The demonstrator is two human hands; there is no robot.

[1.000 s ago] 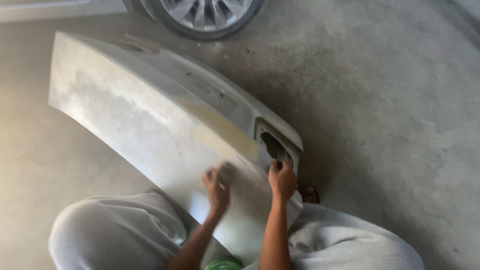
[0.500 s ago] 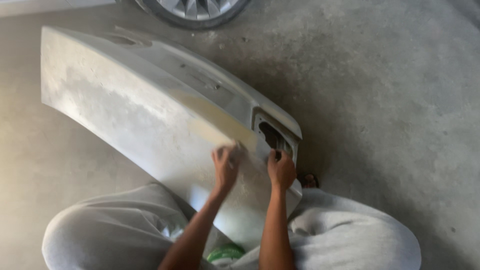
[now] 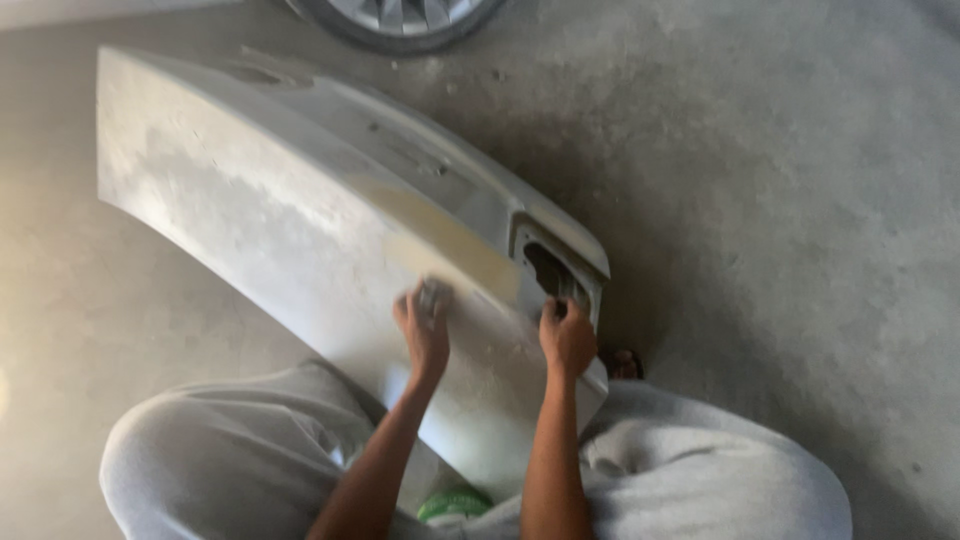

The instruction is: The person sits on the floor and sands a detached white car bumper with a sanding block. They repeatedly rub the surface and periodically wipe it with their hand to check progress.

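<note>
Head-camera view, looking straight down: at the far left we see the pale, dusty car bumper panel (image 3: 260, 210) begin, its long curved face running from the upper left down toward our lap, lying on the bare concrete floor (image 3: 780, 200). Our knees in grey trousers (image 3: 220, 460) frame its near end on both sides. Moving right, our left hand (image 3: 425, 325) lies on the panel's face, fingers curled over a small pale sanding piece (image 3: 430, 296) pressed flat against the surface; the piece is blurred, so we cannot tell more about it. A yellowish patch (image 3: 450, 245) of the panel shows just above that hand. Further right, our right hand (image 3: 566, 335) is closed around the edge of the dark rectangular opening (image 3: 548, 270) near the panel's end, steadying it. Below, between our forearms, a small green object (image 3: 455, 500) peeks out. At the top, beyond the panel, we see part of a car wheel (image 3: 400, 15).
</note>
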